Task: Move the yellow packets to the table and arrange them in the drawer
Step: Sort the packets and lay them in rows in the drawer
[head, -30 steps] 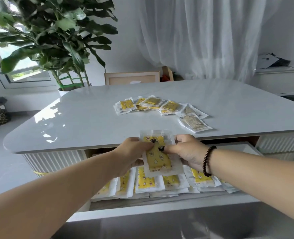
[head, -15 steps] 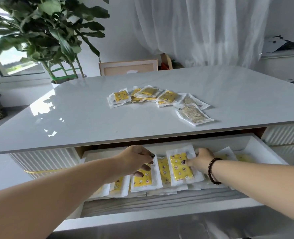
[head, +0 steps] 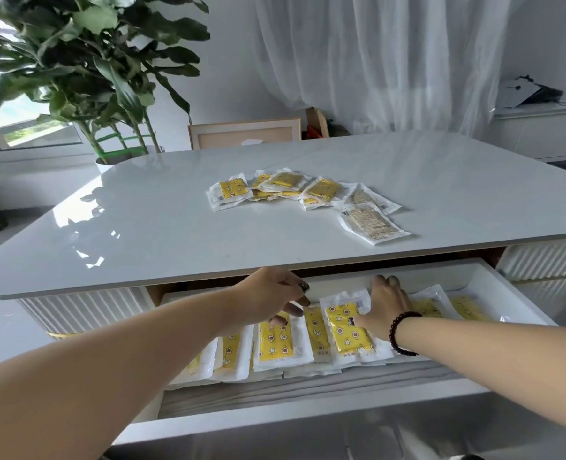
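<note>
Done: many yellow packets lie in a row in the open drawer (head: 493, 280), under and between both hands.
Left to do: a small pile of packets (head: 294, 190) waits on the table (head: 142, 234), far past the hands. I think the job is about half done.
Right hand (head: 382, 310): it lies on the top packet (head: 348, 330), thumb on the yellow part, fingers spread flat over its far edge. It looks like it is pressing the packet into place.
Left hand (head: 271, 298): fingers bent down, tips touching the next packet (head: 275, 343) just to the left. I cannot tell if it pinches it.
How the packets look: flat, clear wrap with white edges, yellow inside with little flowers and stars. They overlap like tiles.
Two pale packets (head: 371, 220): on the table, plain side up.
</note>
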A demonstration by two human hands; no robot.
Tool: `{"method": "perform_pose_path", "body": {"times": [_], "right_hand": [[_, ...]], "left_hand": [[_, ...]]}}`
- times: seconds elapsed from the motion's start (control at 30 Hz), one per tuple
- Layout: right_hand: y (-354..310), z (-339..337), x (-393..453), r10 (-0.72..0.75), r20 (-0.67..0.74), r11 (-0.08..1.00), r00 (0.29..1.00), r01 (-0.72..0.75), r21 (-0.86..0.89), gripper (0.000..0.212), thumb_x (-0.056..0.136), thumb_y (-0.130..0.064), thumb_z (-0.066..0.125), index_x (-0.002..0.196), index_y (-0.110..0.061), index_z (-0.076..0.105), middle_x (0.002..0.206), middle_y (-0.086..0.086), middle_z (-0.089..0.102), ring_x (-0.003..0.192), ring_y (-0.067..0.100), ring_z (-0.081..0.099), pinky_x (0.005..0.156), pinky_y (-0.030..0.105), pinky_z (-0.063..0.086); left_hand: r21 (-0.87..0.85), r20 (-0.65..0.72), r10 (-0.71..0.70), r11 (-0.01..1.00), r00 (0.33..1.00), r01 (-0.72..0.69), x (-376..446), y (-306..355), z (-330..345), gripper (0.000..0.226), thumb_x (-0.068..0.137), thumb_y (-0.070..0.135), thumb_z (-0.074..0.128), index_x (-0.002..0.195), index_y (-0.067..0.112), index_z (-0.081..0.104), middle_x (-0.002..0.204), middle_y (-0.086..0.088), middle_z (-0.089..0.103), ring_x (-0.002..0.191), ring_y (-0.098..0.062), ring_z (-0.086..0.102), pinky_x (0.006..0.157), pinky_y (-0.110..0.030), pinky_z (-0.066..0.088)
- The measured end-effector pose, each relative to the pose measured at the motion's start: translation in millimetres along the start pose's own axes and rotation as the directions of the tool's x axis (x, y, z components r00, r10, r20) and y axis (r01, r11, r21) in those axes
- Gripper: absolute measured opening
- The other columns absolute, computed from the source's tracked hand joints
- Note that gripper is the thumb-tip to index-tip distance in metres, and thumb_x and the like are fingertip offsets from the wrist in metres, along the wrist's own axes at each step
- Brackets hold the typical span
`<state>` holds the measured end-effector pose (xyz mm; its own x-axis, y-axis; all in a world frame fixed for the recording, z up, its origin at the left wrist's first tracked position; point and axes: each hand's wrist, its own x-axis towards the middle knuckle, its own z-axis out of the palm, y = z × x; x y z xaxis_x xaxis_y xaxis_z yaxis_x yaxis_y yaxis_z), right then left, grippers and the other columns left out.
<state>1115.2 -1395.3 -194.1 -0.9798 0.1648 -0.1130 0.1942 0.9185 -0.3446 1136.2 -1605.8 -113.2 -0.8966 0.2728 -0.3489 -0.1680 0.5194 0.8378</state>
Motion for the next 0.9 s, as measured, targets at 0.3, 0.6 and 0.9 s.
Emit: {"method": "perform_pose_path", "body": {"times": [0.3,0.6,0.9], "right_hand": [[-62,-100,-32,-0.447,-0.077,0.89,0.891,0.434,-0.137,0.014,0.09,-0.035,0.055,0.083,-0.023,0.06,0.087,-0.002,0.064,0.077,0.016,0.059,0.07,0.029,0.052],[-41,-109,26,-0.17,-0.118,0.931,0.978,0.12,-0.346,0.062,0.086,-0.051,0.052,0.136,-0.016,0.041,0.138,0.005,0.048,0.116,0.028,0.053,0.09,0.035,0.048],[-57,-140,16,-0.166,-0.083,0.931,0.983,0.184,0.316,0.012,0.082,-0.004,0.056,0.092,-0.01,0.059,0.084,0.006,0.059,0.076,0.026,0.055,0.058,0.025,0.046]], "left_hand": [[-0.08,-0.119,0.112,0.989,0.987,-0.122,-9,20,-13,0.018,0.099,0.014,0.046,0.104,0.015,0.063,0.091,0.003,0.073,0.081,-0.01,0.07,0.073,-0.027,0.054],[-0.161,-0.219,0.158,0.967,0.963,-0.196,-14,33,-28,0.021,0.098,0.013,0.044,0.106,0.012,0.064,0.094,0.0,0.074,0.088,-0.016,0.071,0.077,-0.03,0.055],[-0.169,-0.269,0.146,0.966,0.952,-0.196,-12,35,-36,0.035,0.093,0.016,0.057,0.127,0.014,0.052,0.113,-0.001,0.066,0.104,-0.018,0.063,0.086,-0.035,0.056]]}}
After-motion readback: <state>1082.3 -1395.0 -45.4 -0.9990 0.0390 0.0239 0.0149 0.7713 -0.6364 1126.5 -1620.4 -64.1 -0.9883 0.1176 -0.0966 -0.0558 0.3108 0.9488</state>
